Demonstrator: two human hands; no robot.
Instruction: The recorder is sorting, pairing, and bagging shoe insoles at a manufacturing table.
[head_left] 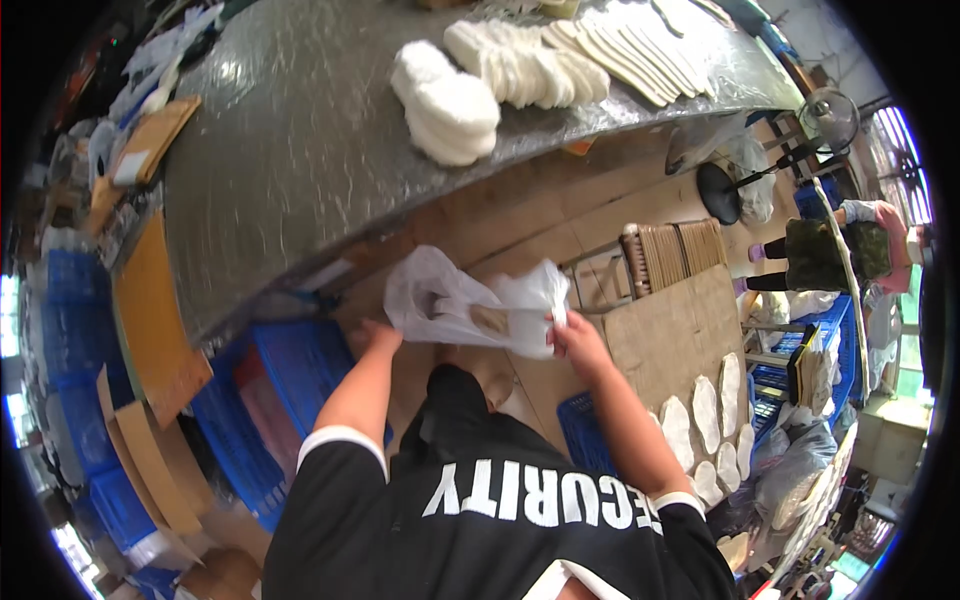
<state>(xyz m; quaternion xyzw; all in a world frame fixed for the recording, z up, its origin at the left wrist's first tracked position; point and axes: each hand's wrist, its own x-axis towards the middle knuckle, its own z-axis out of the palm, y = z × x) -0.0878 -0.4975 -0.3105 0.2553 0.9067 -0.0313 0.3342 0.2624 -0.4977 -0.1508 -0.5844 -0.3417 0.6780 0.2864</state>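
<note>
A thin translucent plastic bag (440,305) is stretched between my two hands, in front of my body and below the table's edge. My left hand (380,337) is closed at the bag's left side. On the other side, the fingers of my right hand (577,342) pinch the bag near its whitish, bunched end. Beyond the bag, a stack of fluffy white insoles (447,105) rests at the near edge of the dark table (300,110). To its right lie an overlapping row of fluffy insoles (525,65) and a fanned row of flatter cream ones (640,60).
Blue crates (310,385) stand at my left beside a cardboard sheet (155,320). At right are a woven seat (675,258), a brown board (660,330) and loose white insoles (705,415). Farther right, a standing fan (828,120) and another person (840,250).
</note>
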